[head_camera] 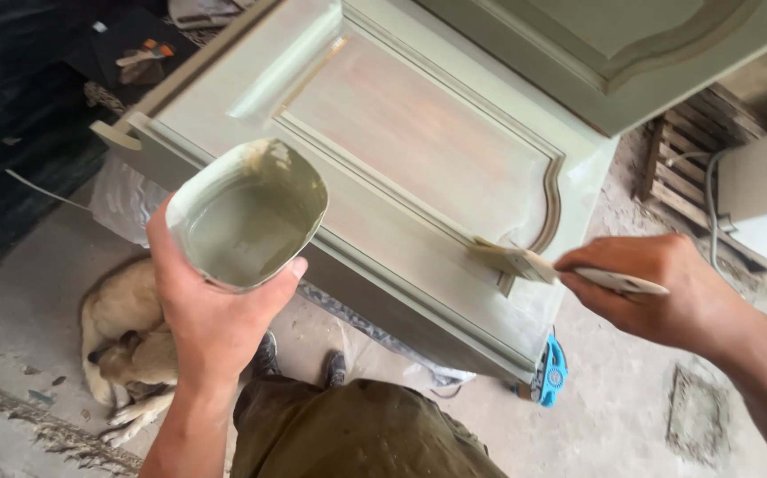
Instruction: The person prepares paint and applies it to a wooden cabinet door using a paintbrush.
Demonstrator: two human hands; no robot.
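Head view: left hand [211,310] is wrapped around a squashed plastic tub of grey-green paint [246,212], just in front of the pale green wooden cabinet door [419,133]. Right hand [658,288] is closed on a flat paintbrush [525,262] touching the door's near edge. The tub tilts, so paint could spill onto the tan dog [127,341] lying below it.
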